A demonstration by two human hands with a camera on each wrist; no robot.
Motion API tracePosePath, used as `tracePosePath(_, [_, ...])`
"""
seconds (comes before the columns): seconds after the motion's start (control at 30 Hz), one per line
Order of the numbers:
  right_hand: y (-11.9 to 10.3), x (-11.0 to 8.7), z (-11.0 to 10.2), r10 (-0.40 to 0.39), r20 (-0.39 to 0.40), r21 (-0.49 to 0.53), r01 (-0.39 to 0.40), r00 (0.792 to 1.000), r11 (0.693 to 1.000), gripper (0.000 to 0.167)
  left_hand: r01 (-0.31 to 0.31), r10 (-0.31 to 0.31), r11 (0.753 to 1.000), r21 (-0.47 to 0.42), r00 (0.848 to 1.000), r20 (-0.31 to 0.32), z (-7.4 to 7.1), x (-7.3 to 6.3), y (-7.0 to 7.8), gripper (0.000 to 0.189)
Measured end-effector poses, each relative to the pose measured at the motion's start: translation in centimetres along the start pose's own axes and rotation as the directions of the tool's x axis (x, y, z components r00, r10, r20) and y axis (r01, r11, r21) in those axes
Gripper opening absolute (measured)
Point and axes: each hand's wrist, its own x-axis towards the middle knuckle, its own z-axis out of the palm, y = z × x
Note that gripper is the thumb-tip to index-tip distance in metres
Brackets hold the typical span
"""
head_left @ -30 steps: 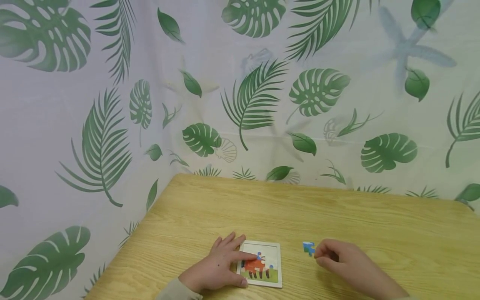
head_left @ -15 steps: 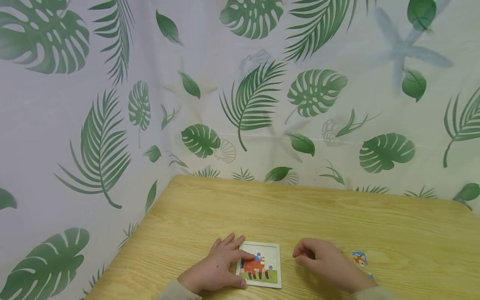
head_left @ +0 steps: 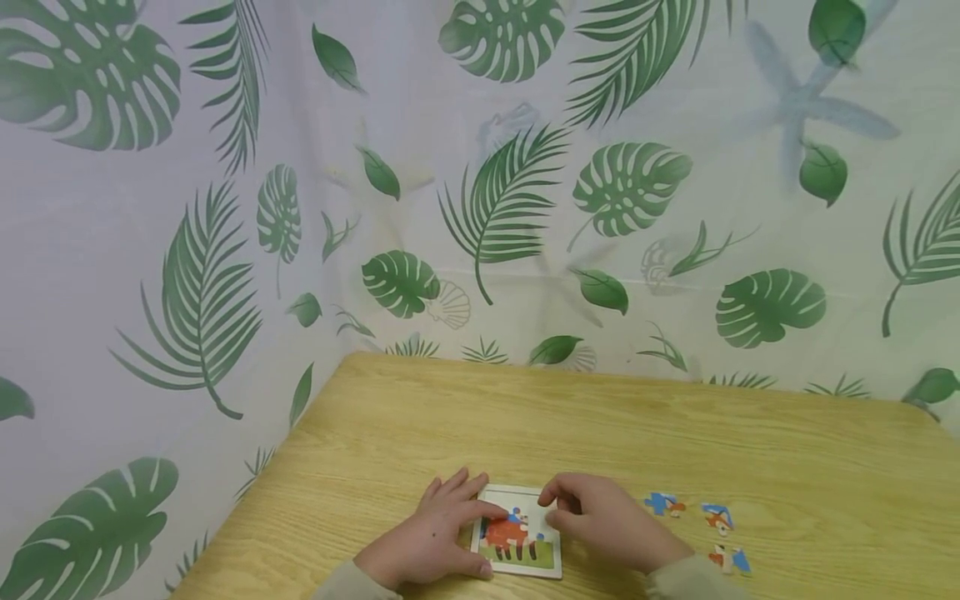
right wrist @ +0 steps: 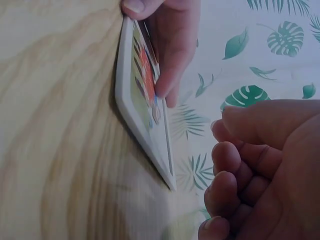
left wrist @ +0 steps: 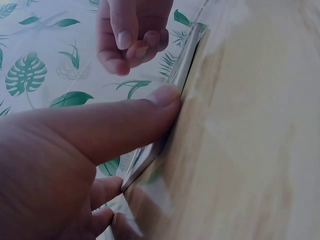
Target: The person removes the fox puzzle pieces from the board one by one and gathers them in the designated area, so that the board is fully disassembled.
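Observation:
A small white-framed jigsaw puzzle board (head_left: 521,572) lies at the table's near side, with a reddish animal partly filled in on green ground. My left hand (head_left: 438,527) rests across its left side, index finger laid over the picture. In the left wrist view the thumb (left wrist: 162,95) presses at the board's edge. My right hand (head_left: 600,517) is over the board's right edge, fingers loosely curled. In the right wrist view those fingers (right wrist: 225,192) show no piece, and the board (right wrist: 142,95) stands apart from them.
Right of the right hand lie loose puzzle pieces: blue and orange pieces (head_left: 662,502), a piece with an animal face (head_left: 717,518), and more white, red and blue ones (head_left: 729,558). The wooden table (head_left: 480,417) ends at a leaf-printed curtain (head_left: 525,208).
My right hand has moved left from a blue puzzle piece to the board's right edge, uncovering loose pieces. That blue piece no longer shows where it was. The left hand has stayed put.

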Motion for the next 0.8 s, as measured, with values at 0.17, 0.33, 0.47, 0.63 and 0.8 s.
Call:
tracePosePath(0.17, [-0.2,1.3,1.3,-0.011,0.009,0.006,0.011,1.0,1.0,0.011,0.003,-0.003,1.0,0.005,1.0,-0.007,0.0,-0.1,0.0,0.062])
tracePosePath(0.33, [0.1,2.1,2.3,0.018,0.007,0.008,-0.018,1.0,1.0,0.011,-0.004,0.004,1.0,0.017,1.0,-0.014,0.0,0.0,0.0,0.066])
tracePosePath(0.47, [0.3,2.3,2.9,0.042,0.007,0.023,-0.042,0.999,0.999,0.013,0.0,0.0,1.0,0.015,1.0,-0.008,0.1,0.0,0.0,0.067])
tracePosePath(0.63, [0.5,2.5,3.6,0.083,-0.021,0.03,-0.082,0.996,0.996,0.014,0.015,-0.015,1.0,0.0,1.0,0.002,0.0,0.1,0.0,0.067])
tracePosePath(0.8, [0.2,2.6,4.4,0.114,-0.035,0.003,-0.114,0.993,0.993,0.02,0.017,-0.017,1.0,-0.026,1.0,0.006,0.0,0.0,0.0,0.065])
